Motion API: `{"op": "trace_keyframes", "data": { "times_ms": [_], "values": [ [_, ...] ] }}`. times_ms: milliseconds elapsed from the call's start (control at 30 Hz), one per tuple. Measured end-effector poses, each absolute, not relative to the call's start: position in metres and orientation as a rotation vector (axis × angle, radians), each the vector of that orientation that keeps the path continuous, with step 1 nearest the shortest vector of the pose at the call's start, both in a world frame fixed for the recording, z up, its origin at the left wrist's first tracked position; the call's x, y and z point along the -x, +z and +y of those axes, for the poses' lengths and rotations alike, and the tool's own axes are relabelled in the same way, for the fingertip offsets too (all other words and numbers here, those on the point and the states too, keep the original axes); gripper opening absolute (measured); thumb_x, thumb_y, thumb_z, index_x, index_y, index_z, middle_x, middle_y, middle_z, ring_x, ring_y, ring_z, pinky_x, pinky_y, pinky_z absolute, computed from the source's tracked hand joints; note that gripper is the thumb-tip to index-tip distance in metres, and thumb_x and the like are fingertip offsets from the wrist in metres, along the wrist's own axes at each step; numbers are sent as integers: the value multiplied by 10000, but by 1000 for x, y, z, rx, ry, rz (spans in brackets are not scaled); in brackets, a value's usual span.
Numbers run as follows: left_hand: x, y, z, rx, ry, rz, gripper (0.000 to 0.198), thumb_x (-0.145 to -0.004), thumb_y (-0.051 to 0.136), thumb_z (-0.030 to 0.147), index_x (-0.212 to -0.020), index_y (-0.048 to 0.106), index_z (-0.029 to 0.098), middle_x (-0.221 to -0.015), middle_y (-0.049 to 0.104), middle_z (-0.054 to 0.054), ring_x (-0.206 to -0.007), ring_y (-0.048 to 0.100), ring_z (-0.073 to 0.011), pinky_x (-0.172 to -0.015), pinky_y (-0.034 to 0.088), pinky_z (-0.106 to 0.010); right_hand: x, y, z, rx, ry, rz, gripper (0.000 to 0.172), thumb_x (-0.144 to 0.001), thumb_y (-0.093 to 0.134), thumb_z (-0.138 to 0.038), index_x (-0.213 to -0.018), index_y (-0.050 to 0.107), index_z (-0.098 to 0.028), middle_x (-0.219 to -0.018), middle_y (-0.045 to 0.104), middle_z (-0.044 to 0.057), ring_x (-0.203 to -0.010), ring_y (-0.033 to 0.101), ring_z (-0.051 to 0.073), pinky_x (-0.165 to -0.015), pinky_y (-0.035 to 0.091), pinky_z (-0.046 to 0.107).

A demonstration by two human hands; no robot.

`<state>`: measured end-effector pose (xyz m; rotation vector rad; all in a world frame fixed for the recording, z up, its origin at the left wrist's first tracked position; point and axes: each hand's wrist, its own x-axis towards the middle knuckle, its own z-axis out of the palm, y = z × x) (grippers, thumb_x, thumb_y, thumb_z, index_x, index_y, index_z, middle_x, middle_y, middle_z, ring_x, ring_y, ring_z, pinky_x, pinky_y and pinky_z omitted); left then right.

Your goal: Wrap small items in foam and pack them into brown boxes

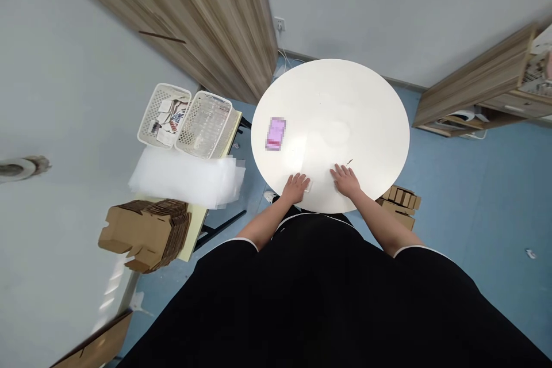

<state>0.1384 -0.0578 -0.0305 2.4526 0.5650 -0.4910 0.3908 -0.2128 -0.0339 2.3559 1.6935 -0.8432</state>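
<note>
My left hand lies flat near the front edge of a round white table, fingers apart. Partly under its fingertips is a small clear, flat piece, too small to name. To the right, my right hand rests palm down on the tabletop with its fingers spread. Just beyond those fingers is a small dark, thin thing that I cannot make out. A pinkish-purple rectangular item, blurred by pixelation, lies toward the table's left side.
Left of the table, a side table bears two white baskets, a stack of white translucent sheets and folded cardboard boxes. A wooden cabinet stands behind. Cardboard boxes sit by the table's right edge.
</note>
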Motion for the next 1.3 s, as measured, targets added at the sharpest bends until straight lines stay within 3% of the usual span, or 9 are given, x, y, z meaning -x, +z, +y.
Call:
{"op": "trace_keyframes", "data": {
  "times_ms": [167, 333, 500, 667, 800, 967, 1100, 1200, 1300],
  "values": [
    [-158, -27, -50, -2523, -605, 580, 873, -824, 656, 164, -1639, 349, 233, -1708, 278, -146, -1551, 255, -374, -1240, 205, -534, -356, -44, -220, -2347, -965, 1738, 637, -977, 476, -291, -1611, 418, -286, -1729, 262, 30, -1598, 199, 334, -1289, 152, 583],
    [-160, -25, -55, -2525, -622, 411, 907, -830, 656, 162, -1654, 311, 322, -1756, 157, -75, -1490, 350, -374, -1175, 319, -522, -357, -49, -219, -2414, -970, 1715, 630, -972, 473, -249, -1600, 438, -288, -1727, 268, 24, -1603, 188, 325, -1290, 154, 583],
    [-140, -12, -63, -2527, -655, 397, 917, -781, 731, 214, -1617, 372, 322, -1711, 264, -94, -1350, 465, -385, -1070, 432, -511, -360, -47, -223, -2391, -955, 1750, 632, -967, 454, -229, -1597, 446, -272, -1725, 269, 34, -1603, 187, 330, -1282, 189, 584],
    [-176, -1, -64, -2568, -472, 347, 790, -838, 686, 249, -1576, 403, 225, -1565, 443, -146, -1374, 439, -344, -1099, 420, -447, -341, -47, -236, -2422, -902, 1745, 648, -949, 455, -190, -1594, 453, -251, -1721, 276, 46, -1601, 197, 334, -1277, 216, 570],
    [-228, -9, -64, -2626, -473, 274, 642, -886, 602, 156, -1513, 466, 193, -1547, 470, -159, -1362, 449, -334, -1078, 422, -440, -339, -48, -246, -2409, -929, 1771, 626, -936, 462, -183, -1560, 501, -203, -1703, 318, 69, -1592, 233, 324, -1281, 230, 546],
    [-242, -23, -70, -2623, -579, 259, 646, -889, 604, 120, -1512, 463, 208, -1533, 487, -162, -1366, 456, -335, -1056, 436, -442, -346, -47, -259, -2624, -863, 1637, 584, -954, 425, -175, -1529, 525, -171, -1675, 381, 92, -1575, 284, 300, -1281, 244, 527],
    [-233, -24, -72, -2601, -549, 282, 701, -887, 626, 165, -1553, 419, 227, -1628, 397, -144, -1453, 382, -349, -1116, 393, -464, -341, -51, -260, -2887, -932, 1379, 546, -958, 410, -205, -1481, 564, -167, -1643, 425, 116, -1525, 372, 298, -1248, 319, 487],
    [-223, -24, -69, -2514, -455, 428, 765, -882, 682, 292, -1582, 380, 238, -1686, 312, -132, -1523, 298, -368, -1192, 322, -486, -337, -60, -252, -3237, -1092, 867, 596, -947, 400, -258, -1522, 499, -140, -1581, 486, 164, -1408, 513, 295, -1166, 433, 446],
    [-210, -31, -60, -2270, -394, 933, 728, -938, 620, 366, -1594, 346, 211, -1635, 391, -171, -1481, 394, -359, -1149, 389, -471, -339, -68, -240, -3437, -1311, 388, 657, -937, 424, -345, -1567, 426, -157, -1458, 588, 183, -1208, 650, 299, -1032, 530, 429]
  ]
}}
